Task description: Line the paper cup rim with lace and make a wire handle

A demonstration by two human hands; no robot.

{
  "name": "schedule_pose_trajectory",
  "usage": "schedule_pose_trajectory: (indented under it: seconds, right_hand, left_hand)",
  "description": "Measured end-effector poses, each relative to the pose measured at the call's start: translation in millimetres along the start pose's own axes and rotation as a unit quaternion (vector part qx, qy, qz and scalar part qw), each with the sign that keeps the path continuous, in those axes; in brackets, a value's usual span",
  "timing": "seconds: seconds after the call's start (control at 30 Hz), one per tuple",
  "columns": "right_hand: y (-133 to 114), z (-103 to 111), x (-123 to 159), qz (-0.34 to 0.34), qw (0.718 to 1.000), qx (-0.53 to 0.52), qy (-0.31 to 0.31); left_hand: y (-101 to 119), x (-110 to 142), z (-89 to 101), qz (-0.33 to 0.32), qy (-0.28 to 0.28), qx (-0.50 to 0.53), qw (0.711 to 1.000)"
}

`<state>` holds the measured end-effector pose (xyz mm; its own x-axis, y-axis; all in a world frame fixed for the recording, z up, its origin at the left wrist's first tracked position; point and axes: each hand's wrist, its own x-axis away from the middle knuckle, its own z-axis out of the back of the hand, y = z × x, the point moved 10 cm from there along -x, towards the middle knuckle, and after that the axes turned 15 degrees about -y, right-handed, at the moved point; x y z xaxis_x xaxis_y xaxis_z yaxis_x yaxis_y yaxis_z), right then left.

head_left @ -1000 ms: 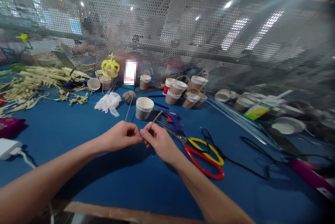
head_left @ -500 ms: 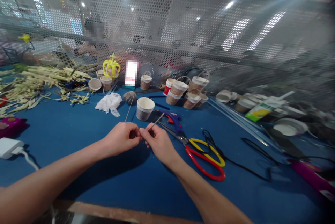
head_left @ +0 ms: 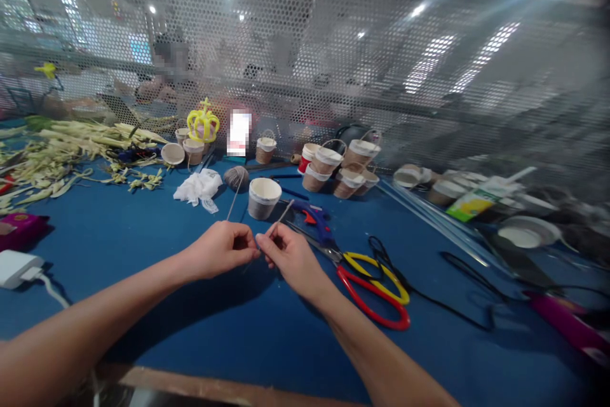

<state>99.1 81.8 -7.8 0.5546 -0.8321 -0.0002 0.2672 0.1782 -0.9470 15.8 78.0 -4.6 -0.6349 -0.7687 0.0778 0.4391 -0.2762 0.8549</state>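
My left hand point(head_left: 223, 249) is closed in a pinch on grey yarn point(head_left: 233, 196), which runs up to a yarn ball point(head_left: 236, 178) behind it. Close beside it, my right hand point(head_left: 290, 261) pinches a thin greyish stick point(head_left: 282, 215) between thumb and fingers, its free end pointing up and to the right. The fingertips of both hands nearly meet, and they hide where yarn and stick come together. Just beyond the hands stands a paper cup point(head_left: 264, 199) with a white rim and a grey-wrapped side.
Scissors point(head_left: 374, 289) with red and yellow handles and a blue glue gun point(head_left: 314, 220) lie right of my hands. Behind are wrapped cups point(head_left: 324, 169), a phone point(head_left: 238, 133) and white tissue point(head_left: 197, 188). Dried husks point(head_left: 71, 146) spread left, before a perforated screen point(head_left: 267, 45).
The stick in my right hand has turned to a slightly steeper angle. Both hands stay at almost the same spot, still pinching; the view has shifted a little.
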Motion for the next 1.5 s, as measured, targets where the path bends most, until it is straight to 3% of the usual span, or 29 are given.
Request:
schedule_pose_trajectory:
  seconds: [0.13,0.3,0.67,0.9,1.1,1.5]
  right_hand:
    - [0,-2,-1,-0.002,1.0,-0.016,-0.01]
    - [-6,-8,-2,0.024,0.995,-0.081,-0.054]
    - [-6,0,2,0.0,1.0,-0.028,-0.002]
    - [-11,-8,2,0.027,0.995,-0.083,-0.054]
    - [-4,-6,4,0.006,0.991,-0.124,-0.044]
    - [6,-10,5,-0.018,0.97,-0.24,-0.035]
  left_hand:
    - [2,0,-1.2,-0.007,0.002,-0.001,1.0]
    - [3,-1,-4.6,-0.015,-0.043,0.056,0.997]
    - [5,-1,-7.1,-0.013,-0.063,0.079,0.995]
    - [4,-1,-10.3,-0.016,-0.074,0.112,0.991]
    - [18,2,-8.6,-0.05,-0.112,0.08,0.989]
    - [35,10,5.9,-0.128,0.018,-0.083,0.988]
